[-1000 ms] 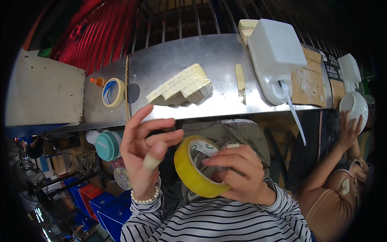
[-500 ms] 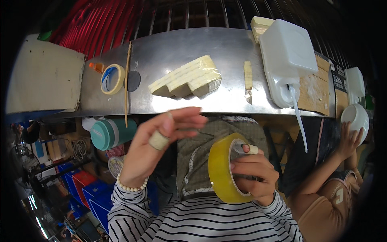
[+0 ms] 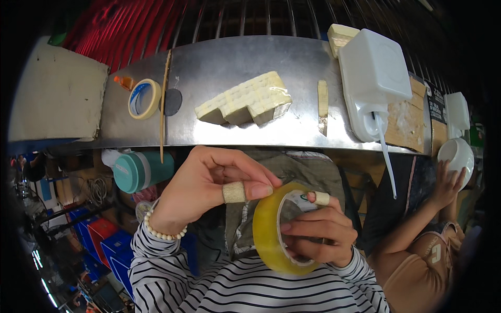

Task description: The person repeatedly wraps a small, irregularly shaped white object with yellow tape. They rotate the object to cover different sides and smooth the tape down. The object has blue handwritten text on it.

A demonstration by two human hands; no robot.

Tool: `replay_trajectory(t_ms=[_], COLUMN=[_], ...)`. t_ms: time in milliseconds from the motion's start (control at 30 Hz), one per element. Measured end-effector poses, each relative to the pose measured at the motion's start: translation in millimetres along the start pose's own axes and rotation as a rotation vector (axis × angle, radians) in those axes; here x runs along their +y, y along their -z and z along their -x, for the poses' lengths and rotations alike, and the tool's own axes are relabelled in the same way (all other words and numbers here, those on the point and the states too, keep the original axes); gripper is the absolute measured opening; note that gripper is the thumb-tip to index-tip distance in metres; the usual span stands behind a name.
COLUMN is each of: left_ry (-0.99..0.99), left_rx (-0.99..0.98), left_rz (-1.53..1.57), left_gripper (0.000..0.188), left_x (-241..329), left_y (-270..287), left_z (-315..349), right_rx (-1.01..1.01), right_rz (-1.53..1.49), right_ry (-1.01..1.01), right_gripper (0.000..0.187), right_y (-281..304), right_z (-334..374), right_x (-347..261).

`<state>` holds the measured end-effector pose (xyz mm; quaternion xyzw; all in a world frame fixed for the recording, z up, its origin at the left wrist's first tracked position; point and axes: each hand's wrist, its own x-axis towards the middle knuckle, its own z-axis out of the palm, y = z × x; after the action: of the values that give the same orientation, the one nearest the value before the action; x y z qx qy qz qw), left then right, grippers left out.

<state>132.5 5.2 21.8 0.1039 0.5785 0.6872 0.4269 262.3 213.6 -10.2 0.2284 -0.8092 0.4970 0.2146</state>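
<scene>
A wide roll of clear yellowish packing tape (image 3: 265, 235) stands on edge in front of my striped shirt. My right hand (image 3: 329, 229) grips it, with fingers through the core and a beige finger wrap on the thumb. At the roll's upper left edge, my left hand (image 3: 209, 182) has thumb and forefinger pinched together on the tape. Its thumb is wrapped too. Whether a loose tape end lies between them cannot be made out. Beyond my hands, a pale yellow stepped bundle of blocks (image 3: 250, 99) under shiny film rests on the metal table (image 3: 219, 60).
Left on the table are a masking tape roll (image 3: 155, 100), a thin stick (image 3: 164, 104), an orange-capped bottle (image 3: 124, 82) and a dark disc (image 3: 173, 102). A narrow strip (image 3: 323, 99) and white container (image 3: 376, 68) with spout stand right. Another person's hand (image 3: 448, 180) holds a white bowl.
My left hand has come down from its raised, outstretched pose and closed its thumb and forefinger at the tape's edge. The packing tape roll has moved slightly left and down.
</scene>
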Motion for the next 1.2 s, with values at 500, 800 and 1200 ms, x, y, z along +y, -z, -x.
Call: replay_trajectory(t_ms=[500, 800, 1200], left_ry=[-0.620, -0.384, -0.350], left_rx=[0.579, 0.408, 0.228], left_rz=[-0.858, -0.893, -0.726], left_gripper=[0.012, 0.018, 0.017], left_x=[59.9, 83.1, 71.3], left_y=[30.2, 46.1, 51.2], left_z=[-0.4, -47.4, -77.7], right_rx=[0.033, 0.015, 0.165], right_rz=[0.135, 0.006, -0.416], right_ry=[-0.348, -0.448, -0.579], right_gripper=[0.031, 0.031, 0.033], right_y=[-8.2, 7.4, 5.1], right_z=[15.8, 20.3, 45.2], right_x=[-20.5, -19.6, -9.5])
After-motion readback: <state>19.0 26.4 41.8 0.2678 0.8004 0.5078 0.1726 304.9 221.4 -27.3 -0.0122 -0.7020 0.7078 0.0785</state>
